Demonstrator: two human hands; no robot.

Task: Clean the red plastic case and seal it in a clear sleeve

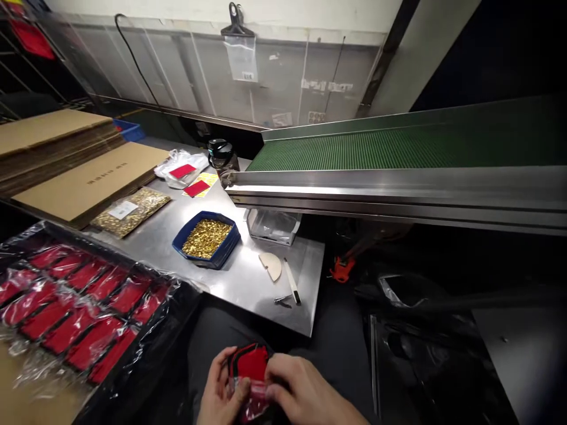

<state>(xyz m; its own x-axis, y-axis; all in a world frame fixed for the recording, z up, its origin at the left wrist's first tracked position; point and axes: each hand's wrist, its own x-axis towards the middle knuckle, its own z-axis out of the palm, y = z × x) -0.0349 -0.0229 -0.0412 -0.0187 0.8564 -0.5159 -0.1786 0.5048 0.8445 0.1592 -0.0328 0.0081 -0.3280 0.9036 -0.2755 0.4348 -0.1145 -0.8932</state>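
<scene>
Low over my lap, my left hand (224, 389) is closed around the left side of a small red pouch with black trim (251, 361). Clear plastic wrap (254, 407) covers the pouch's lower part. On its right edge my right hand (301, 383) pinches the pouch and wrap between thumb and fingers. The blue bin (230, 242) of small gold-coloured metal pieces (206, 238) stands on the metal table beyond my hands. To the left, a black-lined carton (172, 313) holds several red pieces in clear plastic (84, 307).
A green conveyor belt (345, 150) slopes up to the right. On the metal table (248, 295) lie a half-round pale disc (271, 267), a white pen-like tool (291, 280) and nail clippers (282, 301). Flat cardboard (93, 177), a bag of gold pieces (133, 211) and a dark bottle (221, 156) stand behind.
</scene>
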